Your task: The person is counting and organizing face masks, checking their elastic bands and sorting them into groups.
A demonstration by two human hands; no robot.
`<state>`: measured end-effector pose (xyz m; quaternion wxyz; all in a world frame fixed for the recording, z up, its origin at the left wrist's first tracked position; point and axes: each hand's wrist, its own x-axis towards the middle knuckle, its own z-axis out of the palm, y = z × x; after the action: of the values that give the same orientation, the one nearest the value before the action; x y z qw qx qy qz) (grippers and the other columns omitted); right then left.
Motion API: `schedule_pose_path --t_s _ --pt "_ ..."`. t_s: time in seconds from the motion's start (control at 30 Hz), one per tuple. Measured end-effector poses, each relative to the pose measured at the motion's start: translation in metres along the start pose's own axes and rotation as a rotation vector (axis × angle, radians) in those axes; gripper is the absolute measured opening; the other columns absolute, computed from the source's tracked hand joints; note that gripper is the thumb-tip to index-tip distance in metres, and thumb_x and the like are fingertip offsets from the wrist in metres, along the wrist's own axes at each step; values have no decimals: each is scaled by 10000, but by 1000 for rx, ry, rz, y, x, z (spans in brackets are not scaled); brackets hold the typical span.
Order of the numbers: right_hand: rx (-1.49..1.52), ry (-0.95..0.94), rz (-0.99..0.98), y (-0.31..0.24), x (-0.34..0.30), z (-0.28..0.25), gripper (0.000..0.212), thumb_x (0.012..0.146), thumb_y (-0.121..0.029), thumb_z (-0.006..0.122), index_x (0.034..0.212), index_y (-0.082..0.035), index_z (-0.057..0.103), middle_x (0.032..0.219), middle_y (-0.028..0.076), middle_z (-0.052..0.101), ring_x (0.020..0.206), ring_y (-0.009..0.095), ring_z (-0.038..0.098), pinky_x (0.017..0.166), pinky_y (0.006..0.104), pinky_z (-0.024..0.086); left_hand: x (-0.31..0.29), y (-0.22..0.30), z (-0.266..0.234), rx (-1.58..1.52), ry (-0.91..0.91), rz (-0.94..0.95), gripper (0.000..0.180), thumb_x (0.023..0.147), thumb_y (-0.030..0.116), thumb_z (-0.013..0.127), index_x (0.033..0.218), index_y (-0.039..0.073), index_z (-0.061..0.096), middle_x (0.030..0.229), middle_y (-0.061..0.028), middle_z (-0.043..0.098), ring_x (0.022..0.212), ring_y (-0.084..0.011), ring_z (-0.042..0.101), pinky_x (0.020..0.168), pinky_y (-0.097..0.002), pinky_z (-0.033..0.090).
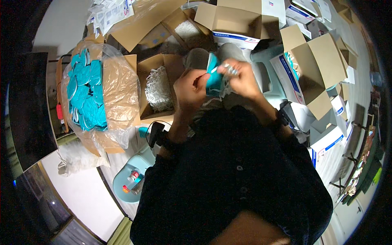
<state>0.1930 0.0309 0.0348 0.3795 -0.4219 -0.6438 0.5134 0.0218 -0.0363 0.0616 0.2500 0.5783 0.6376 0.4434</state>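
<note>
A flat teal fabric piece with a pale edge [213, 81] stands upright over my lap. My left hand [191, 86] is closed on its left side, thumb toward the middle. My right hand [243, 81] has its fingers bent together at the upper right edge, by a small white bit. White bands show around some of those fingers; whether they are tape or part of a strap I cannot make out. Thin white strands [224, 92] hang below, between the two hands.
At left, a plastic-lined carton [120, 92] holds many teal pieces [85, 92]. Beside it stands a box of white strips [158, 92]. Open cartons [237, 20] lie ahead, another [322, 67] at right. A light-blue stool [122, 179] holds small items.
</note>
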Motion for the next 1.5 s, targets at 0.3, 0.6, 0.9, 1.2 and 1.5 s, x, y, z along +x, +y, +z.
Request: schedule_pose_path --t_s 0.3,0.6,0.9,1.2,1.5 --pt "-310 324 35 42 23 -38 115 823 -162 665 818 -49 686 716 105 662 664 123 577 629 277 441 -10 8 9 -66 151 63 118 821 108 689 906 31 665 746 -11 632 661 -60 552 620 -220 457" --pt "75 -6 -144 -30 10 -9 82 845 -63 638 922 -34 639 805 47 634 743 104 577 665 253 464 9 -3 -12 -115 233 -30 64 876 64 592 916 14 590 777 -42 582 684 -98 531 619 -236 439" --pt "-22 -235 -412 -2 -1 10 75 807 13 619 874 -14 603 780 51 587 755 122 560 695 263 449 4 5 -9 -210 234 -80 127 916 81 539 1025 17 526 749 -21 534 632 -74 479 569 -241 408" --pt "147 10 174 -8 -3 -25 96 875 -104 605 942 -40 632 806 -24 607 743 48 512 674 208 415 24 19 -59 -690 282 -215 235 941 62 443 1107 -34 579 841 -77 606 750 -156 587 712 -284 499" --pt "333 -153 36 -31 3 25 102 827 -61 678 908 -25 628 822 13 607 743 57 517 667 219 423 4 20 -17 -429 -18 -377 171 861 144 640 963 6 646 732 -43 646 590 -123 592 520 -255 464"
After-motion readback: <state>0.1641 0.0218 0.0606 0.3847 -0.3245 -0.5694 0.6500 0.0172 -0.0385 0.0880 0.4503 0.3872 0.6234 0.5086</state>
